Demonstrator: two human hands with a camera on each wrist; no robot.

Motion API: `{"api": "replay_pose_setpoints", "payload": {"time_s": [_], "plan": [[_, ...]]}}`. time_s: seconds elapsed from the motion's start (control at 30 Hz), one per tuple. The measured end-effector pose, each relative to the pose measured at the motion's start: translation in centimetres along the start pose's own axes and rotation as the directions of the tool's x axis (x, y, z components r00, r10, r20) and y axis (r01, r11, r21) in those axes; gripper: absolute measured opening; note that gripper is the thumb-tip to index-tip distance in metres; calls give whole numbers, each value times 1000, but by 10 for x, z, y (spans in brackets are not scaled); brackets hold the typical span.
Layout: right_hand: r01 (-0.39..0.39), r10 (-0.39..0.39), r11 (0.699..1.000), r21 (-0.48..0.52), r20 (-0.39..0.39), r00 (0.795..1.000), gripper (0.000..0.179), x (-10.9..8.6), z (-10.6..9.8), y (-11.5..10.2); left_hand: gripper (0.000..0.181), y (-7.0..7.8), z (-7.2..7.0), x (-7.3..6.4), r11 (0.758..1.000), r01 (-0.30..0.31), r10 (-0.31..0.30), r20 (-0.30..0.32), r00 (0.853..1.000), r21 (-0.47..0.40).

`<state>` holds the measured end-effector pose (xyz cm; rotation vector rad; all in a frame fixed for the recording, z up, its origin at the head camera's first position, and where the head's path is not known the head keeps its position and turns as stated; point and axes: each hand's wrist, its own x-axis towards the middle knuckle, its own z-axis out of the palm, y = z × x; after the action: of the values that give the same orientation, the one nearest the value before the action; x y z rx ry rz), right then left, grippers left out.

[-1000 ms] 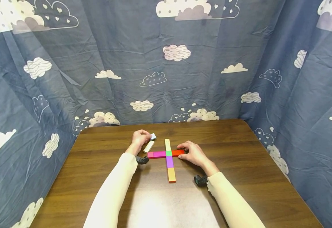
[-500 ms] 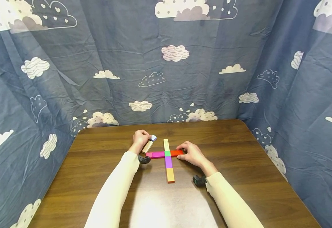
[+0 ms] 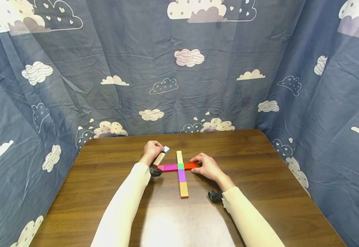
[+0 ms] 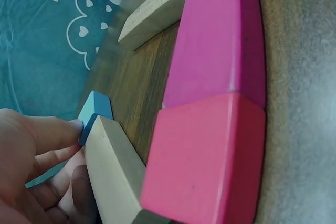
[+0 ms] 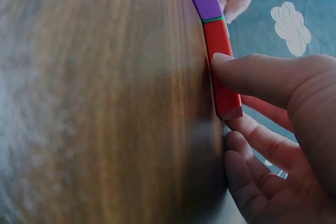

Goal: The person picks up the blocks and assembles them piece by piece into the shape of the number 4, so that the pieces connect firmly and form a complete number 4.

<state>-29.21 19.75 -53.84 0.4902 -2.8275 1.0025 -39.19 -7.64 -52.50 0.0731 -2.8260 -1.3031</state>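
Observation:
My left hand [image 3: 152,150] holds a small light-blue block [image 4: 96,109] by its fingertips, at the far end of a plain wooden block [image 4: 114,166]. In the left wrist view these two blocks meet end to end, slanting beside the pink block [image 4: 194,161]. My right hand [image 3: 208,167] grips the red block [image 5: 221,40], thumb on one side and fingers round the other. That red block forms the right arm of a flat cross. Its centre is a green block [image 3: 180,166], with a magenta block [image 3: 171,167] and the pink one on the left.
The cross also has a pale wooden block [image 3: 179,157] at the back, and purple [image 3: 182,175] and orange [image 3: 183,189] blocks toward the front. Everything lies on a brown wooden table [image 3: 244,212]. A blue cloud-print curtain [image 3: 130,58] hangs behind it.
The blue block and the plain wooden block, slightly apart a second ago, now meet end to end. My right hand keeps its place on the red block. The head view has shifted slightly.

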Motion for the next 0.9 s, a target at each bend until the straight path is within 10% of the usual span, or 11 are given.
{"api": "replay_pose_setpoints", "payload": {"time_s": [0.4, 0.9], "plan": [[-16, 16, 1000, 4, 9, 1000, 35, 1, 0, 1, 13, 4, 0, -2, 1000, 25, -25, -14, 1000, 17], [-1, 1, 1000, 17, 12, 1000, 35, -1, 0, 4, 20, -1, 0, 0, 994, -103, 99, 89, 991, 36]]}}
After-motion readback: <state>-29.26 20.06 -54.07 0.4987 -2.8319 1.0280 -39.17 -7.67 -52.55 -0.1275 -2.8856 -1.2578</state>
